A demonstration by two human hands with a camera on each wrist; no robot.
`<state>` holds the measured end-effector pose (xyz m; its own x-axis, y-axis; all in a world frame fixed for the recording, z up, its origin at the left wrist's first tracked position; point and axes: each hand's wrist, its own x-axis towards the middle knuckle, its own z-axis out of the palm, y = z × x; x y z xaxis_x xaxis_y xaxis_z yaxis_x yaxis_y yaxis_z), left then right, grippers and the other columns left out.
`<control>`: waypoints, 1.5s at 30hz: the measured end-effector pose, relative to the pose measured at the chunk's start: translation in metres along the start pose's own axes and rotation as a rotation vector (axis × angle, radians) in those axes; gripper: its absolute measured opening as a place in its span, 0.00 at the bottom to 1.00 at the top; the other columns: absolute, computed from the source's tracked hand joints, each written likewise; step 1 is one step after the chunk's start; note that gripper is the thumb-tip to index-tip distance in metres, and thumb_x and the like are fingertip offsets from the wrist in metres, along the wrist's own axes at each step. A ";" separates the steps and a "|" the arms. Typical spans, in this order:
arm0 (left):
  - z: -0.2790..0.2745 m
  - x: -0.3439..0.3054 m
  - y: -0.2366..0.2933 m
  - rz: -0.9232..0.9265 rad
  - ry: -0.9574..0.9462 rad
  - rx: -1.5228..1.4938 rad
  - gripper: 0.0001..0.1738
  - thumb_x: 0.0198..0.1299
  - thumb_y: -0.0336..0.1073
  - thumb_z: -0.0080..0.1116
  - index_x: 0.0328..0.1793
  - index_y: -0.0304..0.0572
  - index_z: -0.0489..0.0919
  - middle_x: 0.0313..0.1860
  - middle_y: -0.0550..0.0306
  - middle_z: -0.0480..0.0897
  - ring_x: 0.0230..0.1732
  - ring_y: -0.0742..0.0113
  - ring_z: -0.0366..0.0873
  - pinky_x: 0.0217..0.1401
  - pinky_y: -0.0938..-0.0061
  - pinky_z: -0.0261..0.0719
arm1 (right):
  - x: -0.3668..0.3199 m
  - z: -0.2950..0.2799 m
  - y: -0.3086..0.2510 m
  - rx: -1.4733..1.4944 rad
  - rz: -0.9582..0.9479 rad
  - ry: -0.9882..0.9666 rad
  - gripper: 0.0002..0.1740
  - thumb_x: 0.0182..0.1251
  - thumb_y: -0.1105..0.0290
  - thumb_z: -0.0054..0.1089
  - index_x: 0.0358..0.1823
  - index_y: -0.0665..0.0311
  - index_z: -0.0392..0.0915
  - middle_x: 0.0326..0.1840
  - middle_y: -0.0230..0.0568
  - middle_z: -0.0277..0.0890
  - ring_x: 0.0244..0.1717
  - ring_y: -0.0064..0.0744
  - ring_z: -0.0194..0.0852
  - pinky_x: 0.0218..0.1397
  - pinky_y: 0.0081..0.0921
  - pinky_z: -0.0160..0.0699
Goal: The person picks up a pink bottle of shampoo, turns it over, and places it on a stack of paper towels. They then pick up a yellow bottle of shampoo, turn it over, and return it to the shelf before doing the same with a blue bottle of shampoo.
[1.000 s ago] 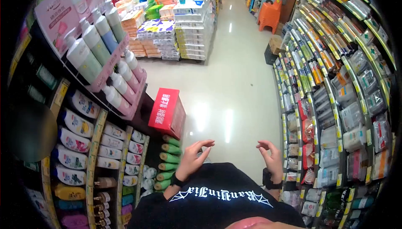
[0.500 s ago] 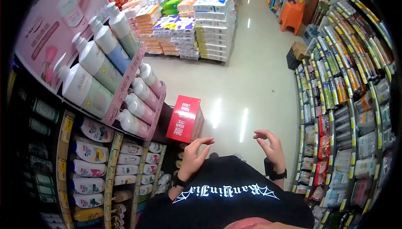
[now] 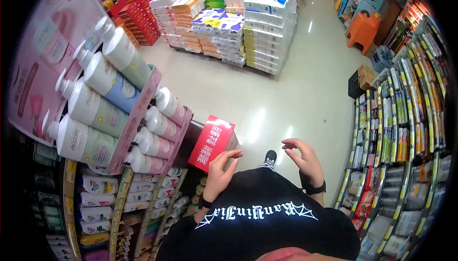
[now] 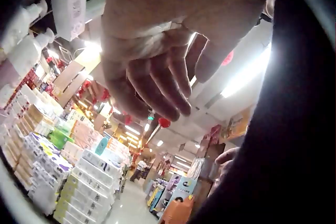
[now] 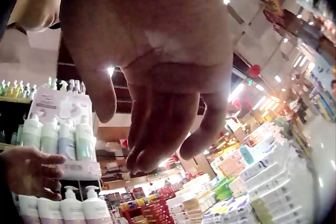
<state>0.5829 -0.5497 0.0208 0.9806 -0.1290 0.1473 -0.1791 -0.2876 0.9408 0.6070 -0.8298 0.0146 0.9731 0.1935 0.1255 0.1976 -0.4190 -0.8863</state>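
Both hands are held out in front of the black shirt [image 3: 267,199], apart from each other and holding nothing. The left hand [image 3: 221,172] has its fingers loosely bent, and in the head view it overlaps the lower edge of a red box [image 3: 212,139]. In the left wrist view the left hand [image 4: 168,40] shows its palm with relaxed fingers. To the right, over the pale floor, is the right hand [image 3: 305,158], thumb spread from its fingers. The right wrist view shows that right hand [image 5: 152,61] with a bare palm and loosely bent fingers.
Pump bottles [image 3: 95,103] stand in a pink display at left, above shelves of shampoo bottles [image 3: 98,199]. Shelves of packaged goods [image 3: 396,184] line the right. Ahead are stacked tissue packs [image 3: 265,32], an orange stool [image 3: 363,32] and a black crate [image 3: 354,84]. One shoe [image 3: 271,155] shows on the floor.
The head view has turned left, so the shelves, red box and tissue stacks shift rightward in it. A shoe has come into view. Both hands stay raised and hold nothing.
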 end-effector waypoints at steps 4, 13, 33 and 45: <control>0.035 0.062 0.014 0.060 0.009 0.015 0.15 0.64 0.27 0.55 0.56 0.34 0.80 0.49 0.49 0.86 0.53 0.60 0.84 0.57 0.70 0.78 | 0.051 -0.054 0.017 -0.020 -0.054 0.043 0.13 0.66 0.70 0.60 0.51 0.63 0.80 0.40 0.39 0.84 0.43 0.35 0.83 0.54 0.32 0.74; 0.114 0.165 0.019 0.097 -0.220 -0.017 0.17 0.64 0.27 0.55 0.59 0.35 0.79 0.52 0.48 0.85 0.55 0.58 0.83 0.60 0.68 0.78 | 0.091 -0.135 0.068 -0.031 0.026 0.096 0.13 0.66 0.74 0.59 0.51 0.68 0.79 0.41 0.42 0.84 0.44 0.35 0.82 0.52 0.30 0.76; 0.090 0.434 -0.026 0.204 -0.265 -0.035 0.15 0.63 0.30 0.57 0.56 0.36 0.81 0.49 0.49 0.86 0.52 0.57 0.84 0.59 0.67 0.77 | 0.309 -0.155 0.110 0.043 0.117 0.252 0.14 0.66 0.75 0.59 0.52 0.69 0.79 0.42 0.42 0.84 0.46 0.32 0.81 0.53 0.29 0.76; 0.021 0.541 -0.086 0.082 -0.037 -0.033 0.15 0.62 0.26 0.57 0.55 0.36 0.81 0.46 0.50 0.87 0.50 0.59 0.85 0.57 0.68 0.77 | 0.482 -0.118 0.118 0.053 0.077 0.028 0.14 0.65 0.71 0.61 0.51 0.65 0.80 0.42 0.41 0.84 0.45 0.35 0.82 0.54 0.31 0.76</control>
<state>1.1269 -0.6145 0.0132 0.9590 -0.1864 0.2134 -0.2555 -0.2431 0.9357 1.1132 -0.8904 0.0233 0.9882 0.1375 0.0681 0.1166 -0.3839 -0.9160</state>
